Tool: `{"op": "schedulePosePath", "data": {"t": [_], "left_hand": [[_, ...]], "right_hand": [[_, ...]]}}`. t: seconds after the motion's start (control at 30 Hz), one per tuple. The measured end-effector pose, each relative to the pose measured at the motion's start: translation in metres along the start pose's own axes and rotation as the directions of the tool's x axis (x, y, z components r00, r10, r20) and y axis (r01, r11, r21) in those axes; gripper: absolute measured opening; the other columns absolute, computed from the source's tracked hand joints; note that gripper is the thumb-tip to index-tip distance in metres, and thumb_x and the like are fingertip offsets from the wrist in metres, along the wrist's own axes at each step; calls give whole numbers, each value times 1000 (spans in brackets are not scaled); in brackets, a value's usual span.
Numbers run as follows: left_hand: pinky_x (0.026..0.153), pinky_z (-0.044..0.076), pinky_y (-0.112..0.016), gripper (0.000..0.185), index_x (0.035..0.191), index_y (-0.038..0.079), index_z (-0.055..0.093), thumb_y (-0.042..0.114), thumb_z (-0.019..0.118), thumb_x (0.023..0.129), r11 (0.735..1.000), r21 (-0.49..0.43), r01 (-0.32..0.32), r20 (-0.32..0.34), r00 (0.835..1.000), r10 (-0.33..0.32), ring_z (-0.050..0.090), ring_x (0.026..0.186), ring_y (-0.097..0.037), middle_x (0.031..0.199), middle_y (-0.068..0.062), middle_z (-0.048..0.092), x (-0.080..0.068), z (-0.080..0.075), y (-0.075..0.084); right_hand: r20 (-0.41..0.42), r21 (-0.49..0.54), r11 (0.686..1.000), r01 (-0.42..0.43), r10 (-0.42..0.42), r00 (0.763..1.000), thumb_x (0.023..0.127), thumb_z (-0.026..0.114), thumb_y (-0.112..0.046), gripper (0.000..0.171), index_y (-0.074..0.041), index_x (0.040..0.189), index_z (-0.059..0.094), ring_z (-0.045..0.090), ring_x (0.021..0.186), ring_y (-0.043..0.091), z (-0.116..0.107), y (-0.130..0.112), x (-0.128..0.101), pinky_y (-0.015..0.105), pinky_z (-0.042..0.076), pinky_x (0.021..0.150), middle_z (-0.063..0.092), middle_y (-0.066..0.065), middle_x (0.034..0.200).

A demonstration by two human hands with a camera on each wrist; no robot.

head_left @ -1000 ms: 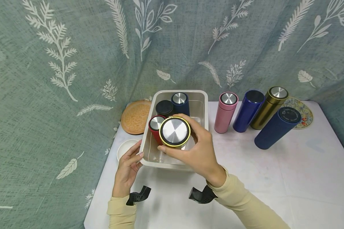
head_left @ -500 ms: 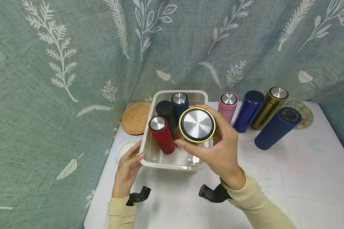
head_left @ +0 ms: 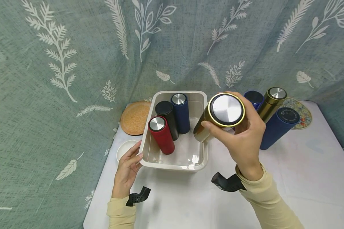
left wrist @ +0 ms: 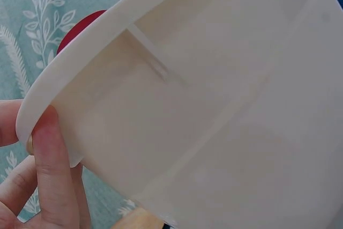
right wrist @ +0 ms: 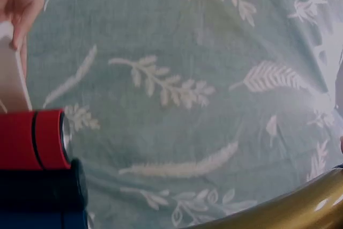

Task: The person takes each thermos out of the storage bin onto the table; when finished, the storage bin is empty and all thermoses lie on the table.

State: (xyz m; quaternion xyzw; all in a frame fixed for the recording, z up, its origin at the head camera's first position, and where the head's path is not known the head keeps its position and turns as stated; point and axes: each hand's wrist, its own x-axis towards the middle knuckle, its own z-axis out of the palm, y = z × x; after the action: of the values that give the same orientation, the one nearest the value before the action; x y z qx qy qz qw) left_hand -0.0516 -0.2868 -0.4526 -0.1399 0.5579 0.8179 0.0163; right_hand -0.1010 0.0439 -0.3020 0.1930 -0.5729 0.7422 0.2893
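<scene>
The right hand grips the gold bottle, which has shifted rightward from over the middle of the bin to its right rim; a transfer thus seems under way, the bottle not yet set down. The left hand pinches the bin's near left corner (presumably steadying it). The red bottle, black bottle and blue bottle stand inside, from near to far.

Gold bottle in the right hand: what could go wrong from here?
The tilted gold bottle could knock the bin's right rim, which its lower end overlaps in the head view. The left hand grips only one bin corner, so a knock might swing it. The right hand could also bump the bright blue bottle partly hidden behind it.
</scene>
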Motion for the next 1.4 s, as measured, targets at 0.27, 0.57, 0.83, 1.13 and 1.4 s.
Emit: {"op": "schedulePosePath", "data": {"t": [0.27,0.57,0.83,1.13,1.4], "left_hand": [[82,60,-22,58,151,3,42,-5,57,96,1000,2,4,4,1000,-4,71,106,-9,126,4,68,-1,0,0],[83,60,-22,58,152,3,41,-5,56,96,1000,-7,-3,24,1000,3,70,107,-9,127,3,68,0,-1,0],[81,60,-22,57,150,3,43,-5,57,96,1000,2,2,6,1000,-2,71,105,-9,126,3,68,1,-1,0],[77,59,-21,48,141,9,56,-5,56,95,1000,17,-26,4,1000,26,71,101,-7,122,4,70,2,0,0],[78,59,-21,52,146,7,51,-4,57,96,1000,26,-5,-12,1000,5,71,102,-8,123,5,70,1,1,0]], "right_hand": [[-80,-38,999,-27,24,996,61,83,19,67,5,124,65,66,110,28,-15,8,8,28,57,92,68,13,119],[-173,-32,998,-61,55,983,61,83,18,61,5,119,68,67,100,25,-32,22,14,25,58,83,70,12,110],[-219,-130,986,-107,77,973,65,84,12,57,3,119,69,68,93,16,-50,29,12,19,57,80,72,6,108],[-293,-223,937,-268,198,935,64,88,6,62,-6,123,69,67,97,16,-81,69,4,19,54,83,70,4,112],[-335,-394,856,-335,206,919,65,92,-3,65,-16,124,70,68,98,6,-99,98,-6,15,54,85,69,-6,111]]}}
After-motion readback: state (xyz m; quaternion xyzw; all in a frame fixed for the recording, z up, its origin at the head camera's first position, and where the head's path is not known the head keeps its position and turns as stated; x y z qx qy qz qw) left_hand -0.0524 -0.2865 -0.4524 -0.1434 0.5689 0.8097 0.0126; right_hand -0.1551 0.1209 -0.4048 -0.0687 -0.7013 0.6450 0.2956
